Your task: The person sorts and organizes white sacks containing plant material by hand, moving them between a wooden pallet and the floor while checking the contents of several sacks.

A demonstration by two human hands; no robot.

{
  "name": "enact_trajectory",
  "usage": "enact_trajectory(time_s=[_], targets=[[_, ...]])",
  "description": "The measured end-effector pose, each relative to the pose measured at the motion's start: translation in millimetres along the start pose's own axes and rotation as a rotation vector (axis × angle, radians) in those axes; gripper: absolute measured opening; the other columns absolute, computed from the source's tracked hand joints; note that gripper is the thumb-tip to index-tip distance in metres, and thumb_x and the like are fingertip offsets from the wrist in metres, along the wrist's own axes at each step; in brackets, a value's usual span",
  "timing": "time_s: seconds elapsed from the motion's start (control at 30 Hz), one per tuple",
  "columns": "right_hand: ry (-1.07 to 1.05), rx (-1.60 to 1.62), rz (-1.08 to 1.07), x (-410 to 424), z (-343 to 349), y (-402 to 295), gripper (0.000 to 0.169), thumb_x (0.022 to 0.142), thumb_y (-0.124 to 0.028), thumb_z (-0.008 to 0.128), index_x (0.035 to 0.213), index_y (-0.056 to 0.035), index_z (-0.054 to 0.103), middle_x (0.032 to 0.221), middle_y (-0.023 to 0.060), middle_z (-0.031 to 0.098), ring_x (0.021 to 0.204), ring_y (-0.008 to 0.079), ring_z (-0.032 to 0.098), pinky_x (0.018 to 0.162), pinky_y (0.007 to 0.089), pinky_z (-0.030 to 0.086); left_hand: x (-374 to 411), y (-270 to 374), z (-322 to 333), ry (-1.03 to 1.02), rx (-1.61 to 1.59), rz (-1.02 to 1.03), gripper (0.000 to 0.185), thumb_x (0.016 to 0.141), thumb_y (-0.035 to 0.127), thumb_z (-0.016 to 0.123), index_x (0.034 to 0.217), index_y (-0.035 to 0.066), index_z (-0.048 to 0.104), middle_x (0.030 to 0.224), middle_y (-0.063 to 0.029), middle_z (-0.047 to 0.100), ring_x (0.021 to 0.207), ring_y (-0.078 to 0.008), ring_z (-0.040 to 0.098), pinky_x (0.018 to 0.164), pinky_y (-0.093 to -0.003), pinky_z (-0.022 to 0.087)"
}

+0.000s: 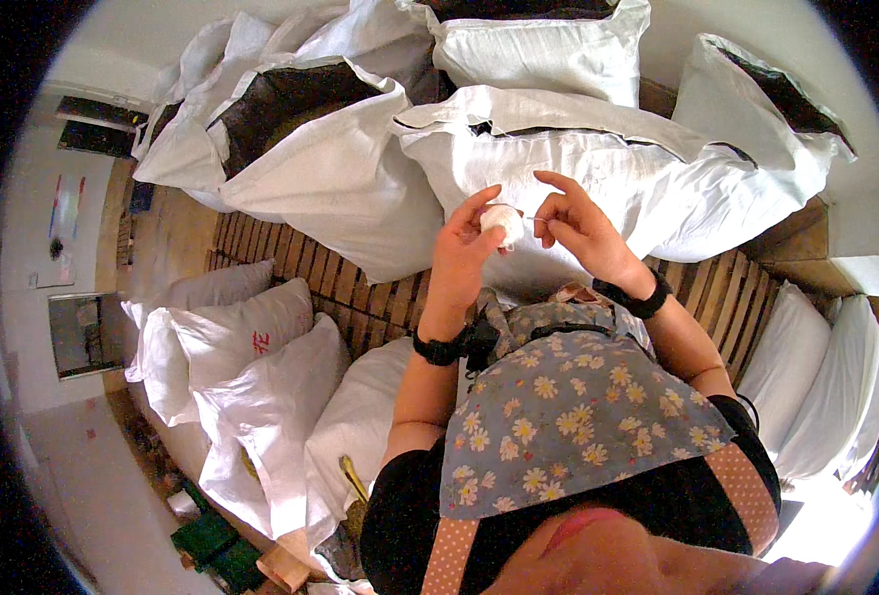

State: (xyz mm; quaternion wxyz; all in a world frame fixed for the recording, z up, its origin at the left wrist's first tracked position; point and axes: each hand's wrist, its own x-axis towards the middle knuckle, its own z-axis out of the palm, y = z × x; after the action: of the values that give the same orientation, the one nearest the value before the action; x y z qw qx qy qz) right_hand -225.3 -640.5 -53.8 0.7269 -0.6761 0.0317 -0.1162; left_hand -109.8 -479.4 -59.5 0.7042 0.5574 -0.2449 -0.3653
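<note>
My left hand (475, 236) holds a small ball of white thread (502, 224) between thumb and fingers. Just to its right, my right hand (562, 217) pinches something thin, a needle or a thread end, between thumb and a bent finger, with the index finger stretched out. Both hands are over a large white woven sack (476, 167), whose upper edge lies folded over with dark gaps beneath it. The hands are apart, and whether a strand runs between them is hard to tell.
An open white sack with a dark lining (350, 178) leans at the upper left; more sacks (540, 59) stand behind. Filled sacks (249, 327) lie at the lower left and others (796, 364) at the right. Wooden slats (335, 271) form the floor. A green box (205, 535) sits lower left.
</note>
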Motion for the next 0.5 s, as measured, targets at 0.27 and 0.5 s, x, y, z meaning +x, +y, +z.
enact_trajectory(time_s=[0.27, 0.5], targets=[[-0.047, -0.403, -0.024, 1.7, 3.0, -2.7, 0.062, 0.083, 0.005, 0.045, 0.140, -0.0052, 0.023, 0.082, 0.0140, 0.059, 0.075, 0.0257, 0.059, 0.072, 0.0344, 0.047, -3.8, 4.4, 11.2, -0.121, 0.062, -0.021, 0.043, 0.074, 0.000, 0.067, 0.115, 0.000, 0.057, 0.110, -0.0068, 0.061, 0.102, -0.0169, 0.058, 0.091, -0.0296, 0.045], [-0.050, -0.520, -0.034, 0.6, 0.7, 9.6, 0.063, 0.082, 0.004, 0.045, 0.140, -0.0063, 0.023, 0.084, 0.0169, 0.061, 0.076, 0.0318, 0.061, 0.070, 0.0382, 0.048, -2.6, 7.0, 8.4, -0.133, 0.474, -0.036, 0.039, 0.075, 0.008, 0.070, 0.112, 0.002, 0.058, 0.105, -0.0067, 0.063, 0.094, -0.0160, 0.059, 0.085, -0.0291, 0.047]])
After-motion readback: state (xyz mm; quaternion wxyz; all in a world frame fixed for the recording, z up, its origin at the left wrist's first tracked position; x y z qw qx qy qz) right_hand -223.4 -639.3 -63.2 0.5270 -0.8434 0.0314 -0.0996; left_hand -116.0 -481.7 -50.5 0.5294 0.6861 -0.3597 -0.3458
